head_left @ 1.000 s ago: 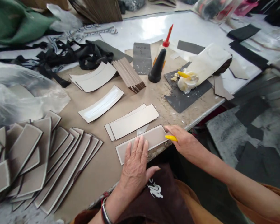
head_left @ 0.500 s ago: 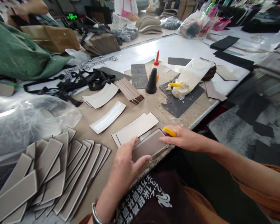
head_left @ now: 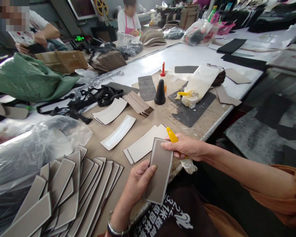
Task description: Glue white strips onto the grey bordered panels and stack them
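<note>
1. Well, the worktable point(head_left: 160, 54) is the biggest thing before me, white across its far part and covered in brown nearer the worker.
2. On its near left, brown, pale-rimmed pieces point(head_left: 66, 194) lie in a loose, overlapping fan beside a clear plastic bag point(head_left: 39, 144).
3. Over to the right, a white container point(head_left: 204, 80) lies on a dark sheet point(head_left: 191, 113), its mouth smeared and a yellow stick point(head_left: 184, 93) by the opening.
4. One brown panel point(head_left: 160, 177) is held tilted at the table's near edge, partly in front of two pale strips point(head_left: 145, 141).
5. The left hand point(head_left: 141, 177) pinches its long edge, thumb across the face; the right hand point(head_left: 187, 146) presses a thumb on its upper end, fingers wrapped around a brush.
6. Beyond the strips, a black cone point(head_left: 160, 93) stands upright near a red-tipped bottle point(head_left: 162, 75).
7. Smallest, that brush point(head_left: 172, 134) points its yellow handle upward, white bristles point(head_left: 188, 166) hanging below the hand.
</note>
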Demonstrator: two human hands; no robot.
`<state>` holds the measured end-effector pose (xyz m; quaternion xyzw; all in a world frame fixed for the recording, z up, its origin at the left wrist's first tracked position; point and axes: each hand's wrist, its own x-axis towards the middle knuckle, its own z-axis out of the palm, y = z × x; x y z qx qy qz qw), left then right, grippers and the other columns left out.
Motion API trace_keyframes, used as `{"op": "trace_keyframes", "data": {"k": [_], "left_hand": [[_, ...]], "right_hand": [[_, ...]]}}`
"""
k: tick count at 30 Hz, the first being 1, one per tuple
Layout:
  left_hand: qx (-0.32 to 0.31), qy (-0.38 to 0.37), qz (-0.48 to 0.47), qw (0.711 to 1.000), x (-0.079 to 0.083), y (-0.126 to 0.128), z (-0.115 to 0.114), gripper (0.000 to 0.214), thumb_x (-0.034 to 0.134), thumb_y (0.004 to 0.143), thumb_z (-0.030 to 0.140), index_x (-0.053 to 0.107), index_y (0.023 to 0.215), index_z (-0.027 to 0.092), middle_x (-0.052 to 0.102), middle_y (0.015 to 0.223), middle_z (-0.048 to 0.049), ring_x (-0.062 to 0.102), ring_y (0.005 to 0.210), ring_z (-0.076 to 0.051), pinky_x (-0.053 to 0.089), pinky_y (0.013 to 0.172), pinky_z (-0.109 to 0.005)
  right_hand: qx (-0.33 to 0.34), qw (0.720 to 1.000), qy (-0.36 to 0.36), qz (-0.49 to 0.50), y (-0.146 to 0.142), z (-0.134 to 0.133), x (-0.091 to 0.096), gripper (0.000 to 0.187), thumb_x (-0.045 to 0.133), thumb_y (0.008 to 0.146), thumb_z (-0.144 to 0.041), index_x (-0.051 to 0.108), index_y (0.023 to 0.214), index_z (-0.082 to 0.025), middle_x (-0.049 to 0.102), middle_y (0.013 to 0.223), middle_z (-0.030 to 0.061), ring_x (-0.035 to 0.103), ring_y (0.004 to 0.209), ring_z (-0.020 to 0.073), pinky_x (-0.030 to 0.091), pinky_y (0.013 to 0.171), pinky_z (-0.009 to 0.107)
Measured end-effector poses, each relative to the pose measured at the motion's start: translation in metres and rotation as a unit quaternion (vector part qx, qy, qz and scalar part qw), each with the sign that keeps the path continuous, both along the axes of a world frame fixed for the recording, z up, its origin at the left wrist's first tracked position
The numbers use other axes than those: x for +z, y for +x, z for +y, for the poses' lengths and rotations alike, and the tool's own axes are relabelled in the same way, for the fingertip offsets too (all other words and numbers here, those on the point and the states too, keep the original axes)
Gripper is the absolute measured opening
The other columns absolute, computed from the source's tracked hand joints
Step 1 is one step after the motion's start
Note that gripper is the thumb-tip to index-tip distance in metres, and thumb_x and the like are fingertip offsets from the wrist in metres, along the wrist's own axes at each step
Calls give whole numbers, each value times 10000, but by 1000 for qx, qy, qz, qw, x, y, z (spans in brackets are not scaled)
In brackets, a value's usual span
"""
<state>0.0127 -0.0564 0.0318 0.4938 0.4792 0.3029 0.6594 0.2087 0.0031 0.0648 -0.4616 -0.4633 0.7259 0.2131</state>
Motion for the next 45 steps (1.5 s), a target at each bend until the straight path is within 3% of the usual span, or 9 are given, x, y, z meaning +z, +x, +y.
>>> {"op": "trace_keyframes", "data": {"k": [6, 14, 20, 25, 29, 32, 37, 39, 45], "left_hand": [[37, -114, -118, 986, -11, 9, 6, 432, 662, 729, 455, 579, 1029, 155, 671, 786, -45, 606, 666, -145, 472, 631, -246], [76, -89, -139, 983, -9, 10, 18, 401, 675, 724, 428, 580, 989, 143, 684, 766, -41, 628, 660, -145, 488, 616, -237], [68, -122, -211, 967, -14, 12, 21, 368, 671, 741, 394, 558, 988, 146, 693, 770, -54, 646, 639, -153, 510, 618, -258], [105, -117, -266, 951, -17, 13, 25, 353, 678, 737, 341, 552, 991, 130, 698, 774, -66, 663, 656, -184, 535, 608, -289], [175, -98, -287, 937, -18, 3, 34, 369, 696, 719, 311, 553, 1006, 127, 703, 791, -64, 668, 667, -179, 547, 666, -311], [225, -84, -298, 924, -17, -7, 41, 350, 715, 696, 298, 568, 962, 125, 705, 823, -73, 671, 689, -181, 549, 687, -311], [291, -47, -333, 896, -12, -16, 46, 260, 692, 719, 243, 588, 942, 158, 705, 865, -46, 674, 754, -177, 550, 701, -304], [307, -39, -340, 888, -10, -18, 46, 225, 660, 748, 220, 584, 952, 161, 704, 864, -42, 674, 768, -180, 550, 707, -312], [343, -44, -353, 870, -11, -24, 46, 201, 609, 787, 188, 562, 983, 180, 701, 873, -32, 674, 799, -173, 539, 764, -316]], "right_hand": [[10, 982, 164, -90, -16, 8, 3, 206, 616, 710, -318, 527, 627, -152, 450, 534, -69, 376, 489, 61, 298, 451, 190], [-3, 995, 86, -48, -21, 15, -5, 227, 606, 744, -361, 555, 761, -140, 352, 493, -100, 251, 392, 35, 215, 366, 183], [-5, 987, 142, -76, -30, 22, 2, 182, 613, 717, -321, 550, 714, -150, 487, 554, -61, 393, 447, 63, 316, 416, 194], [24, 955, 234, -181, -35, 27, -4, 204, 548, 772, -345, 559, 730, -146, 543, 629, -15, 481, 548, 110, 367, 485, 218], [99, 932, 282, -207, -33, 16, -7, 223, 472, 829, -340, 541, 737, -149, 547, 687, -4, 491, 627, 121, 385, 583, 229], [162, 934, 240, -208, -34, 1, -6, 283, 436, 860, -379, 536, 718, -155, 510, 628, -26, 452, 566, 101, 354, 534, 209], [222, 947, 61, -222, -44, -15, -6, 396, 414, 869, -454, 518, 620, -164, 418, 427, -57, 359, 371, 80, 291, 400, 205], [225, 947, 25, -227, -48, -15, -9, 408, 425, 864, -434, 513, 570, -165, 401, 400, -55, 339, 352, 77, 282, 392, 207], [220, 940, 128, -229, -57, -16, -14, 253, 443, 840, -300, 448, 617, -181, 458, 530, -35, 393, 476, 91, 320, 482, 207]]}}
